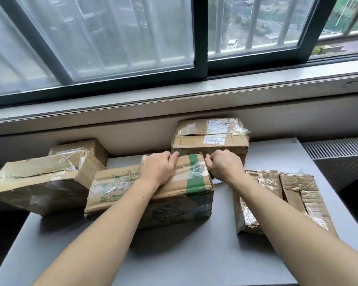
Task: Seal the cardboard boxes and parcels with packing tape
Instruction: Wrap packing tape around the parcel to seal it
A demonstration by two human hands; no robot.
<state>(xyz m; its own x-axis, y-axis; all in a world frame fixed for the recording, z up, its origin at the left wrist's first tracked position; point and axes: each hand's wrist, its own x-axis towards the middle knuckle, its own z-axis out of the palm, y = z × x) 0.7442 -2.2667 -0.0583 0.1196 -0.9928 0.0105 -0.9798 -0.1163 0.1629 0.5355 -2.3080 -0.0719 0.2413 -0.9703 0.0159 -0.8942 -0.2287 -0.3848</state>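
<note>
A cardboard box with a green stripe [194, 182] and shiny clear tape on its top lies in the middle of the grey table [174, 254]. My left hand [157, 168] rests on the box's top, its fingers curled over the far edge. My right hand [223, 166] is curled at the box's far right corner, with the thumb against the cardboard. Whatever lies inside those fingers is hidden. No tape roll is in view.
A taped box with a label [211, 137] stands just behind my hands by the wall. A large taped box [41, 182] and a smaller one [81, 148] sit at the left. Two flat taped parcels [262, 178] [304, 195] lie at the right. A radiator grille [337, 147] is at far right.
</note>
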